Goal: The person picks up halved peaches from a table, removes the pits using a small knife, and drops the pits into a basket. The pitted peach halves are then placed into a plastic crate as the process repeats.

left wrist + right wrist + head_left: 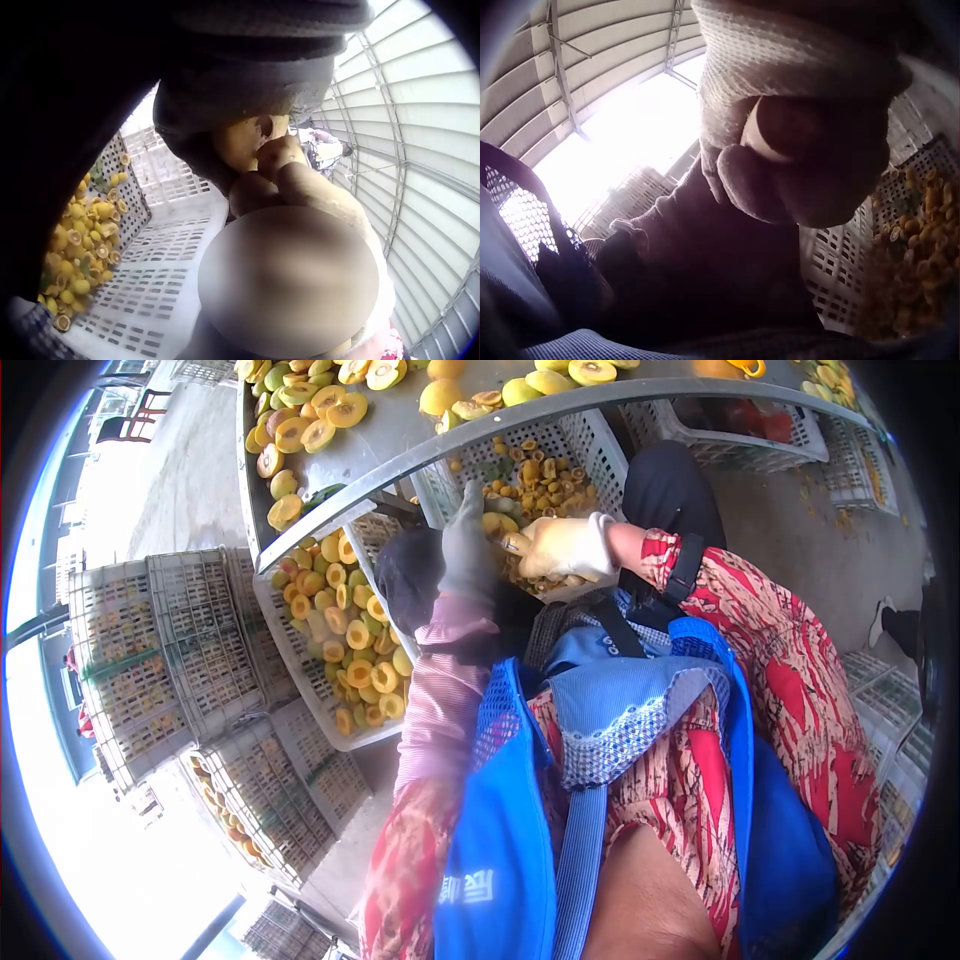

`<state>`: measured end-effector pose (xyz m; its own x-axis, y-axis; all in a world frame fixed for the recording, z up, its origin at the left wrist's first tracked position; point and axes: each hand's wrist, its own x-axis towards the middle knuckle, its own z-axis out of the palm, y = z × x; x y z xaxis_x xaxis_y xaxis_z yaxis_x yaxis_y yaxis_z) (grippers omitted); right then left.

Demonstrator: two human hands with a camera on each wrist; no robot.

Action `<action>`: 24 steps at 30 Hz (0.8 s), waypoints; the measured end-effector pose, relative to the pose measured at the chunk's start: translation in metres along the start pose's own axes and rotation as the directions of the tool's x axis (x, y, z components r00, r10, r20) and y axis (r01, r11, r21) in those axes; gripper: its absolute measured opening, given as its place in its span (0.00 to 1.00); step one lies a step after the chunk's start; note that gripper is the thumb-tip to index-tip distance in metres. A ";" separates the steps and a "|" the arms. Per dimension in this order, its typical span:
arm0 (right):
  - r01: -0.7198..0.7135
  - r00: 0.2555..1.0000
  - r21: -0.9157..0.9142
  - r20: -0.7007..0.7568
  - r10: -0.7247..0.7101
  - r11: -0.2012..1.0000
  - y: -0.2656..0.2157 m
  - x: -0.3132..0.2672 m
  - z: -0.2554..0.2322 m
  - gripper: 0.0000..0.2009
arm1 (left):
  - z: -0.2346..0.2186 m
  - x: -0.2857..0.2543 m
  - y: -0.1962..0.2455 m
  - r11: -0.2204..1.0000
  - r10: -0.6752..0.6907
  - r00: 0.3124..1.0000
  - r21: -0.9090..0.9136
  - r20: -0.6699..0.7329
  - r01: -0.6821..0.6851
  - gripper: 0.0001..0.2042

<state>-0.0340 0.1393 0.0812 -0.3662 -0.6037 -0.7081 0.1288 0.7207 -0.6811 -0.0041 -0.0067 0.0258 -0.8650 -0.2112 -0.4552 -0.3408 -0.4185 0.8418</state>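
In the head view my left hand, in a grey glove, grips a yellow peach over a white crate. The left wrist view shows a dark hollow in the peach, with the right fingertips against it. My right hand, in a cream glove, is curled round a tool; its rounded handle end pokes out of the fist in the right wrist view. The tool's working end is hidden. Beneath the hands, the white crate holds small yellow fruit pieces and pits.
A metal table with a raised rim bears peach halves ahead. To the left, another crate is full of halved peaches. Stacked crates stand farther left. A crate with red contents sits under the table.
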 end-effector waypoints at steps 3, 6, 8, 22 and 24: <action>0.261 0.885 -0.497 -0.220 -0.411 0.828 0.019 0.030 0.012 0.16 | -0.011 0.017 -0.012 0.973 -0.019 1.000 -0.231 0.012 0.021 0.21; 0.066 0.992 -0.023 -0.106 -0.068 0.998 0.008 0.023 0.012 0.13 | -0.012 0.017 -0.022 0.975 0.173 0.978 -0.122 -0.114 -0.186 0.21; -0.036 0.997 0.353 0.072 0.012 0.935 0.008 0.017 0.018 0.09 | -0.007 0.005 -0.013 0.976 0.196 0.967 -0.067 -0.164 -0.209 0.22; -0.220 0.895 0.833 0.380 -0.236 0.508 0.016 -0.013 0.010 0.08 | -0.003 0.001 -0.004 0.910 0.391 0.894 0.058 0.219 -0.411 0.20; -0.219 0.899 0.836 0.374 -0.230 0.504 0.012 -0.017 0.014 0.09 | 0.007 -0.024 0.019 0.974 0.226 0.960 -0.045 0.165 -0.222 0.20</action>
<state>-0.0134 0.1530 0.0824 -0.0141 -0.8353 -0.5496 0.9153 0.2105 -0.3435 0.0079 -0.0030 0.0546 -0.9681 -0.1521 -0.1989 -0.1236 -0.4006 0.9079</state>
